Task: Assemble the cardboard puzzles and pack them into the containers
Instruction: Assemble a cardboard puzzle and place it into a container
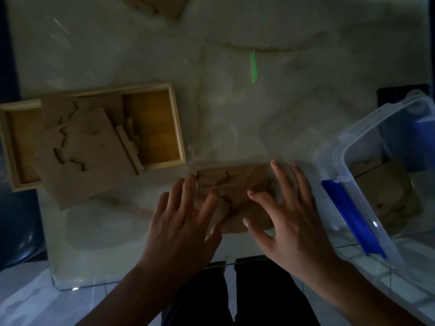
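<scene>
Dim glass counter (235, 102): both hands, left hand (181, 222) and right hand (292, 222), lie spread, fingers flat on the cardboard puzzle (237, 191) between the wooden tray (174, 118) and plastic container (367, 142), apparently pressing pieces together.

Two hands (181, 222) — one wooden box (150, 90), one plastic container (341, 147).

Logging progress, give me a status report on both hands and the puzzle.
Left hand and right hand spread flat, pressing brown cardboard puzzle on glass table. Pieces partly joined. Clear plastic container right, unobstructed.
</scene>
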